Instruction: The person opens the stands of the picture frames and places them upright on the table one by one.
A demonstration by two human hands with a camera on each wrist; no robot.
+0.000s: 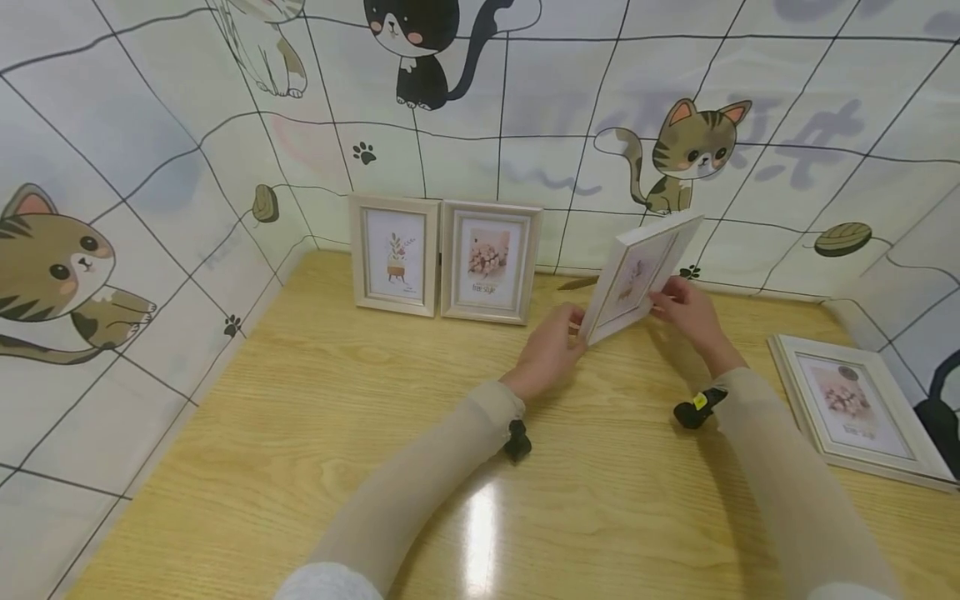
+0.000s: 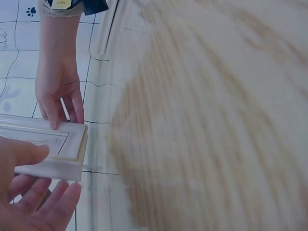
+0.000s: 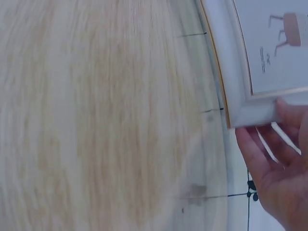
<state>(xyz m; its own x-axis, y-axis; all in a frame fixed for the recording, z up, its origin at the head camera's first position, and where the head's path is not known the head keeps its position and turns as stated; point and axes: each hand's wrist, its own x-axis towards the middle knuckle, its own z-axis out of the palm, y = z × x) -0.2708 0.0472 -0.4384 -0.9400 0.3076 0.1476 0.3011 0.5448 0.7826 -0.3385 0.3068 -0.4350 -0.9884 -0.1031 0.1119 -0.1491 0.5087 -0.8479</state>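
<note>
Between both hands, a white picture frame (image 1: pixel 637 275) is held tilted above the back of the table. It carries a print of a potted plant on legs, seen close in the right wrist view. The left hand (image 1: pixel 547 346) grips its lower left edge, thumb over the front border and fingers behind in the left wrist view. At the other side, the right hand (image 1: pixel 693 317) pinches the frame's edge, with the thumb (image 3: pixel 288 111) on the front border. Left of them stand two cream picture frames, one with a plant print (image 1: pixel 395 257) and one with a flower print (image 1: pixel 491 262).
Another picture frame (image 1: pixel 862 408) lies face up on the wooden table (image 1: pixel 420 400) at the right. A black object (image 1: pixel 937 425) shows at the right edge. The cat-patterned wall covering (image 1: pixel 555 100) rises right behind the table.
</note>
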